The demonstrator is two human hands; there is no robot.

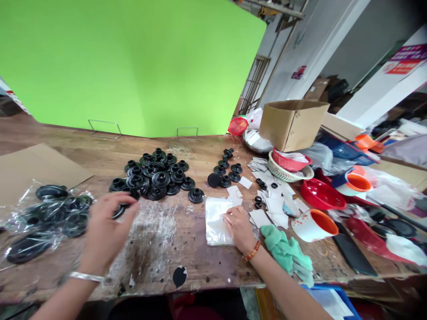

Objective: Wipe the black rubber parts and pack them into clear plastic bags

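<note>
My left hand is closed around a black round rubber part at the near edge of a pile of several such black parts. My right hand rests on a stack of clear plastic bags, its fingertips pinching at the top bag's edge. Small white paper cards lie scattered just right of that hand. A green cloth lies beside my right wrist.
A clear bag of larger black parts lies at the left, on brown cardboard. A cardboard box, baskets, a red bowl and orange-lined cups crowd the right. A green screen stands behind the wooden table.
</note>
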